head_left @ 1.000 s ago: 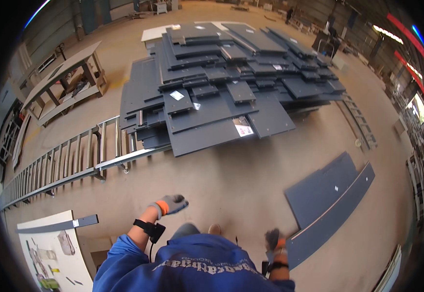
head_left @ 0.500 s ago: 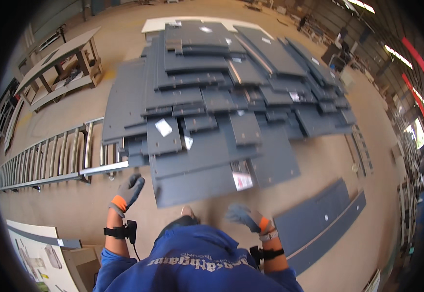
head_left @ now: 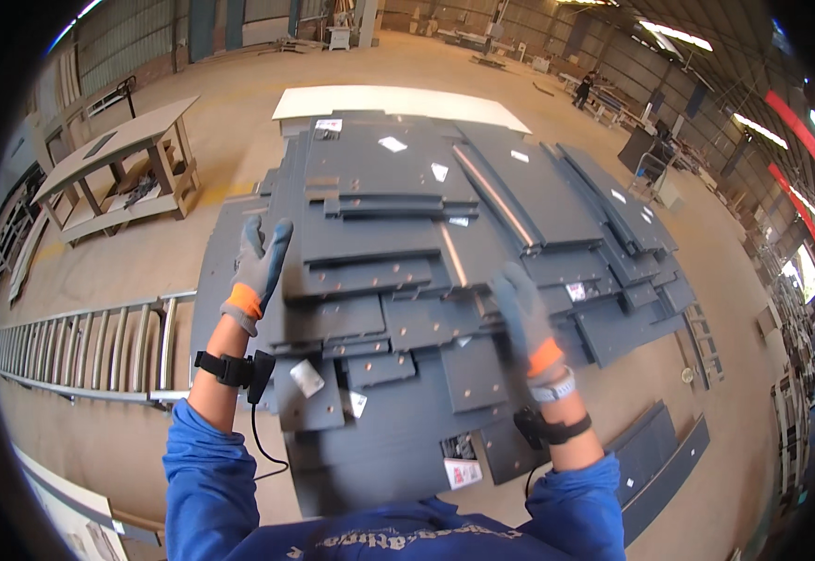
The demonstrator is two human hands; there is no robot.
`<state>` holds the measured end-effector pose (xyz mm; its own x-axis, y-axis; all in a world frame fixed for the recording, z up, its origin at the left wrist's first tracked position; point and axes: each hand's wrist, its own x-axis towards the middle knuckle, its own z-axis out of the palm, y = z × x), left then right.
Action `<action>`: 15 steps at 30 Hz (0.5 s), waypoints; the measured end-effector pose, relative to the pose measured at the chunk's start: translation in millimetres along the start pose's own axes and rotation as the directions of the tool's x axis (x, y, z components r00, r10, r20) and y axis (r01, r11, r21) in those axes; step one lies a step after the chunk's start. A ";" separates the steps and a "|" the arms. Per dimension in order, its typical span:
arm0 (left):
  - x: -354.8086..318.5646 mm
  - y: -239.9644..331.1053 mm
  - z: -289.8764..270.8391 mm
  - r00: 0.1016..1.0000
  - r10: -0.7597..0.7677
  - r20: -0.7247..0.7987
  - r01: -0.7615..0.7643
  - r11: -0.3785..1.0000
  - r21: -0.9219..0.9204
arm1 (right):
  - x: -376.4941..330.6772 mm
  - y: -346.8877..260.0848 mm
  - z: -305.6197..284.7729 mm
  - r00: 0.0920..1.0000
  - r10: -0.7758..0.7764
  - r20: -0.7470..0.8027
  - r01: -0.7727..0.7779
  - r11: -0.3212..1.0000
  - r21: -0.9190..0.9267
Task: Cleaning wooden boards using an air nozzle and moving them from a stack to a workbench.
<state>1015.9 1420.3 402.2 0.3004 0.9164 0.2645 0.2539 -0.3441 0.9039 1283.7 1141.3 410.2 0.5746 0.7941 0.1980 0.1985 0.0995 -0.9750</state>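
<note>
Both my hands wear grey-blue work gloves with orange cuffs and are raised over a broad pile of dark grey panels [head_left: 365,166]. My left hand [head_left: 263,260] hovers by the pile's left side, thumb and fingers apart, holding nothing. Above the middle right of the stack is my right hand [head_left: 521,313], somewhat blurred, its fingers stretched forward and nothing visible in it. Near it lies a panel with copper-coloured edging [head_left: 492,194]. Closer to me, a small panel [head_left: 475,374] and a white label [head_left: 307,378] rest on the larger boards.
A ladder-like metal roller frame [head_left: 99,351] stands at the left, below a wooden workbench [head_left: 118,154]. Behind the pile is a white board [head_left: 407,101]. More dark panels [head_left: 664,458] lie on the floor at right. Far back, a person [head_left: 583,89] is near benches.
Both hands have moved forward and up from the near edge to over the pile. The view has tilted upward, so more of the hall shows.
</note>
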 end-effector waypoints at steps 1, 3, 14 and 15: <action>20.6 -2.9 12.9 0.999 -0.036 0.011 0.036 0.999 -0.032 | 22.6 3.5 8.8 0.995 -0.089 -0.042 0.088 0.995 -0.039; 58.8 -5.1 30.3 0.996 -0.064 -0.056 0.065 0.998 0.009 | 79.4 11.9 16.1 0.996 -0.092 0.001 0.089 0.967 -0.240; 160.6 -6.0 124.1 0.939 -0.281 -0.199 0.323 0.920 0.223 | 249.2 37.6 62.8 0.991 0.121 0.059 0.004 0.410 -0.912; 157.7 -2.0 126.0 0.943 -0.256 -0.212 0.307 0.915 0.261 | 249.6 33.7 59.8 0.990 0.130 0.046 -0.009 0.393 -0.919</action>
<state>1178.7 1539.8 399.7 0.0236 0.9958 0.0889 0.5643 -0.0867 0.8210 1386.3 1378.7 420.8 0.5585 0.8270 0.0646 0.8028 -0.5193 -0.2929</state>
